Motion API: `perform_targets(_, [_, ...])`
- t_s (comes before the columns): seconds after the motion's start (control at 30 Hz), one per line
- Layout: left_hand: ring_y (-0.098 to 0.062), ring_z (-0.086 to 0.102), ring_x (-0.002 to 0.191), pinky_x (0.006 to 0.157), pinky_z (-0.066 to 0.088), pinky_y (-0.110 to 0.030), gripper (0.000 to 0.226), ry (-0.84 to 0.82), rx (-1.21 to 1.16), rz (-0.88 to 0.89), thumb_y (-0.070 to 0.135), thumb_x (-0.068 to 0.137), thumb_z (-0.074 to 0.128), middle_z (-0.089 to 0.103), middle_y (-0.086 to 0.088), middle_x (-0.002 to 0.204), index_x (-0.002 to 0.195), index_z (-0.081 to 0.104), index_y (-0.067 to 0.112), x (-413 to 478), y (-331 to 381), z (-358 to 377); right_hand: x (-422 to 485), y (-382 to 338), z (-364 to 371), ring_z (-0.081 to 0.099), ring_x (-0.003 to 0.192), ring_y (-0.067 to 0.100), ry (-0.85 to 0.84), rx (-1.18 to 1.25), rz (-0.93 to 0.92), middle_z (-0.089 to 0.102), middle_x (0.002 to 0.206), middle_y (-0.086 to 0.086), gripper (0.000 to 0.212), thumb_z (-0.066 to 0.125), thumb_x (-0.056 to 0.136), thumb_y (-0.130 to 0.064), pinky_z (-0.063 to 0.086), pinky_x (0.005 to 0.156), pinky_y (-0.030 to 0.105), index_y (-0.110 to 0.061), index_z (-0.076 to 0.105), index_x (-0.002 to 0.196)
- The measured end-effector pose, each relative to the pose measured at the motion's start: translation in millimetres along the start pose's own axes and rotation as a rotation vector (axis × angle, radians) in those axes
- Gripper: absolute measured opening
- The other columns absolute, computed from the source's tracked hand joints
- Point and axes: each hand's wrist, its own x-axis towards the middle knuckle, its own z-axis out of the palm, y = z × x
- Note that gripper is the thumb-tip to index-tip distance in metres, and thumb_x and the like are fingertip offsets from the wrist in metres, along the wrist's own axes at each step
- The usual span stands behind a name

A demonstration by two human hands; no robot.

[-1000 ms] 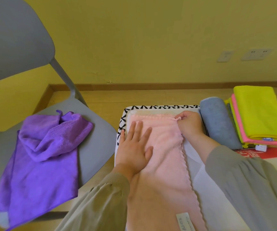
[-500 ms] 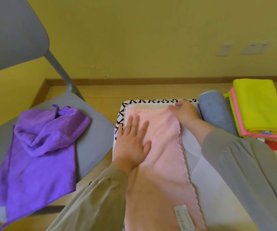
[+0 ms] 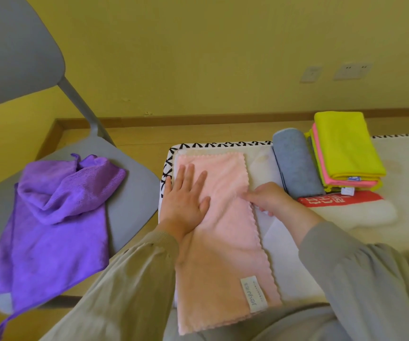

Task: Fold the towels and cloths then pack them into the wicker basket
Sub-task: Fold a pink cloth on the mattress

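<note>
A long pink fluffy towel with a scalloped edge (image 3: 223,217) is lying on the left part of a white padded surface with a black-and-white patterned border (image 3: 213,145). It is reaching from near the far left corner down over the near edge, where a pale label (image 3: 253,294) is showing. The left hand (image 3: 186,195) is lying flat on the far half of the towel with straight, spread fingers, pressing it down near its left side. The right hand (image 3: 267,198) is sitting at the towel's right edge, its fingers curled and pinching the scalloped border there. Under this hand a thin white sheet (image 3: 279,242) is lying, and the grey sleeve of the right arm is covering part of it. Just beside the right hand, toward the far edge, a grey rolled towel (image 3: 295,166) is lying. It is touching a stack of folded yellow and pink cloths (image 3: 346,148) on its right. In front of these, a white towel with a red printed band (image 3: 341,200) is lying flat. Off the left edge, a grey plastic chair (image 3: 134,183) is standing close to the surface, and a crumpled purple microfibre cloth (image 3: 50,217) is hanging over its seat. Both sleeves are hiding the near left part of the surface.
</note>
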Motion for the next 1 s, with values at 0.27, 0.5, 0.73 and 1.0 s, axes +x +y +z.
perform_targets(0.27, [-0.024,-0.018,0.145,0.117,-0.003,-0.048,0.077,-0.029,0.030,0.011,0.056,0.079,-0.010,-0.016,-0.004,0.159,0.151,-0.007,0.030,1,2,-4,-9,12,11,0.059,0.077,0.018,0.273,0.190,-0.216,0.060,0.071,-0.006,0.022,0.072,0.079,-0.019,0.047,0.073,0.026,-0.023,0.058,0.063])
perform_targets(0.5, [-0.024,-0.018,0.145,0.117,-0.004,-0.049,0.064,-0.045,0.032,0.010,0.053,0.095,0.011,-0.017,-0.005,0.159,0.151,-0.008,0.029,2,2,-8,-14,5,2,0.038,0.055,0.021,0.190,-0.058,-0.067,0.035,0.053,0.003,0.042,0.059,0.087,-0.020,0.025,0.047,0.028,-0.011,0.039,0.051])
perform_targets(0.73, [-0.025,-0.018,0.145,0.117,-0.006,-0.049,0.063,-0.080,0.056,0.015,0.052,0.097,0.013,-0.017,-0.006,0.159,0.151,-0.010,0.028,3,2,-10,-16,12,-1,0.053,0.058,0.021,-0.007,0.128,-0.001,0.060,0.068,0.007,0.039,0.057,0.089,-0.040,0.040,0.055,0.026,-0.009,0.059,0.067])
perform_targets(1.0, [-0.024,-0.019,0.145,0.117,-0.006,-0.049,0.063,-0.131,0.068,0.005,0.051,0.098,0.012,-0.019,-0.006,0.158,0.150,-0.013,0.028,3,4,-14,-26,21,-9,0.052,0.055,0.015,-0.240,-0.157,0.094,0.058,0.066,0.003,0.029,0.063,0.089,-0.029,0.040,0.052,0.023,-0.009,0.055,0.070])
